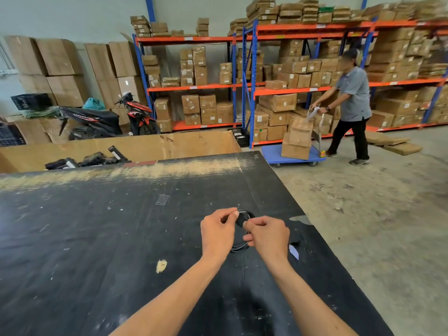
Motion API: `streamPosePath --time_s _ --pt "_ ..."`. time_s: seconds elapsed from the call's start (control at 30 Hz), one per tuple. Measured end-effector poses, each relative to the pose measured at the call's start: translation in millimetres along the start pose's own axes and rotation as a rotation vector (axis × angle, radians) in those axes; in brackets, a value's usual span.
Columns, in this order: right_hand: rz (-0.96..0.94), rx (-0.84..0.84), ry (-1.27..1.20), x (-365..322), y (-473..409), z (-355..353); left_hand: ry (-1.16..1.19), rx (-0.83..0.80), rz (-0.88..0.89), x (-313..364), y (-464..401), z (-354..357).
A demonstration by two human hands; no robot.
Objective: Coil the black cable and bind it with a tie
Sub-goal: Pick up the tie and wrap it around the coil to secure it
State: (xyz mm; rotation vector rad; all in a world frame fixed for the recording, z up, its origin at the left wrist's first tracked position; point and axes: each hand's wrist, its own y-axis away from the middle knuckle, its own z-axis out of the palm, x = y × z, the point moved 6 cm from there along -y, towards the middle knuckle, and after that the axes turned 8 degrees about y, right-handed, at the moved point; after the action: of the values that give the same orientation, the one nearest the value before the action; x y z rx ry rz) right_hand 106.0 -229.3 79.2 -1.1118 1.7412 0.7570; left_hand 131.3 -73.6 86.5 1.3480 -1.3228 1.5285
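Note:
The black cable [245, 215] is wound into a small coil that I hold just above the black table [101, 226], right of its middle. My left hand [218, 232] pinches the coil's upper left side between thumb and forefinger. My right hand [268, 235] grips the coil from the right, fingers curled over it. Loops of the coil show below the hands [238, 248]. A thin pale band near my left thumb may be the tie; I cannot tell. Most of the coil is hidden by my fingers.
A small white label with a black piece [293, 249] lies right of my right hand near the table's right edge. An open cardboard bin [169, 146] stands behind the table. A person [351, 105] pushes a blue cart [293, 156] of boxes past orange shelving.

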Motion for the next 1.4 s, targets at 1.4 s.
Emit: streamPosePath --time_s 1.4 --pt "-0.837 0.000 0.560 -25.4 15.6 -7.2 0.051 -0.226 -0.051 -6.4 -6.0 2.3"
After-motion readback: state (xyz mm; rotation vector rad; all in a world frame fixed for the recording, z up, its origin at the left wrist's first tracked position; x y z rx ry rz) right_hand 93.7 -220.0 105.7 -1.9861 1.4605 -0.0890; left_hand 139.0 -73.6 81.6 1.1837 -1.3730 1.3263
